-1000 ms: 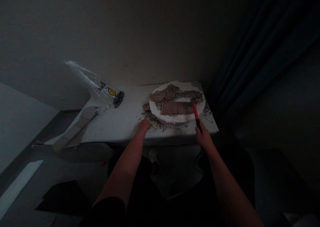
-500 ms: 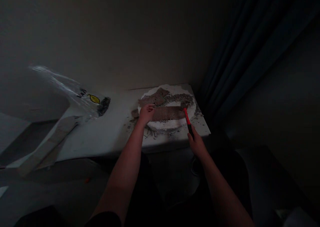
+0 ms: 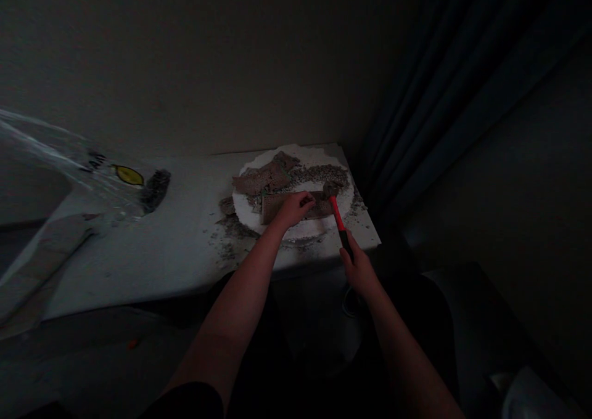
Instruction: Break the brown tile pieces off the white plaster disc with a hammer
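A plain, matte wall [image 3: 208, 68] fills the dim background, and a dark blue curtain [image 3: 439, 98] hangs in deep folds at the right. Below them stretches a pale, flat worktop [image 3: 189, 240] with a smooth top. On its left part lies a clear, crinkled plastic bag [image 3: 69, 154], its film catching glossy streaks. Toward the right end sits a thick white disc [image 3: 314, 228], roughly round, with a ragged, chipped-looking edge; its material cannot be told. On the front half of the disc lies a brown rectangular slab [image 3: 271, 208], straight-sided and finely rough. Behind it, at the left, rests a reddish-brown crust [image 3: 263, 180], irregular and broken in outline. The left hand [image 3: 297, 208] lies over the middle of the slab, its grip narrow with curled fingers; whether anything is pinched there cannot be told. The right hand's [image 3: 359, 271] grip is closed around the black handle of a hammer [image 3: 337, 212], whose red shaft slants up to a blunt, dull head by the slab's right end. Coarse grey-brown gravel [image 3: 324, 174] covers the back right of the disc. Smallest are the dark crumbs [image 3: 234, 231], scattered over the worktop beside the disc.
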Available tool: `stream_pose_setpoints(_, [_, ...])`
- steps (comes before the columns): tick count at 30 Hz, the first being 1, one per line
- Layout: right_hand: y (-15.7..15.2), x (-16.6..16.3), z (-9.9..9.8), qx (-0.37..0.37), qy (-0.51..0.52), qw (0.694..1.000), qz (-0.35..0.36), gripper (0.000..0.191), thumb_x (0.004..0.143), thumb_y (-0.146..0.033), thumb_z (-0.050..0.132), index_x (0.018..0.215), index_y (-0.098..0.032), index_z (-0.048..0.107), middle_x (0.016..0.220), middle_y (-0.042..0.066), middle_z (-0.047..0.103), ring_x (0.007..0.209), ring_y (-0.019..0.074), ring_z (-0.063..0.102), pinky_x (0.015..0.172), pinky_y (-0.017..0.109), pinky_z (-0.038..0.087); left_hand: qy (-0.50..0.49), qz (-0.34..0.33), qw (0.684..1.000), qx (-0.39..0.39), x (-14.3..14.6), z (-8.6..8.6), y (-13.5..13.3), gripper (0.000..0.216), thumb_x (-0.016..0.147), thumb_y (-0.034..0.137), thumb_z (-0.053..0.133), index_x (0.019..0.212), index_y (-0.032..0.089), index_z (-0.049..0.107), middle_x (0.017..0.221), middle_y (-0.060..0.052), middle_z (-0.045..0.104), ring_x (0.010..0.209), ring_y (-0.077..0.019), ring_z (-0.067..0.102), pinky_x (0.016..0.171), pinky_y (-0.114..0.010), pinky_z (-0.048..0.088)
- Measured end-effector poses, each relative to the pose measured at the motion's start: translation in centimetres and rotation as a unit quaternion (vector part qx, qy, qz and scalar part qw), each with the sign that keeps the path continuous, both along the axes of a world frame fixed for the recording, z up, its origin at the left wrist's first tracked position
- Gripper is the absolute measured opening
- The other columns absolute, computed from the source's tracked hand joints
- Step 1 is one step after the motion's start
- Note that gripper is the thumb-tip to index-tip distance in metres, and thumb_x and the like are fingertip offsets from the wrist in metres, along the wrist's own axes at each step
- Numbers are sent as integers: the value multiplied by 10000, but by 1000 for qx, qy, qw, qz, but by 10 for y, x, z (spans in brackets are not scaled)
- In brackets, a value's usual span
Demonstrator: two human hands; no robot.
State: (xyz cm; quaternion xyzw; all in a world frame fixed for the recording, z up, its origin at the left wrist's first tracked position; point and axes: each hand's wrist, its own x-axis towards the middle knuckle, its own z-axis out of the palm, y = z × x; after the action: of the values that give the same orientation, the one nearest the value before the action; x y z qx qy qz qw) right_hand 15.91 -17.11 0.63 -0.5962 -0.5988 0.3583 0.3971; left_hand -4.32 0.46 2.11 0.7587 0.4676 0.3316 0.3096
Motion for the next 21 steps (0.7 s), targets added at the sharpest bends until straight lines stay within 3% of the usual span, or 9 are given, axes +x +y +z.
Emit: stream_pose_setpoints(21, [-1, 0, 2, -9, -5, 1000, 4, 627, 955, -358, 453, 1539, -173, 322, 1486, 114, 478, 1384, 239, 425, 1154, 432, 322, 19, 3, 1000, 0, -1, 0, -5, 140, 862, 274, 559, 871, 170, 653, 841, -27, 683, 760, -162, 603, 720, -278, 455])
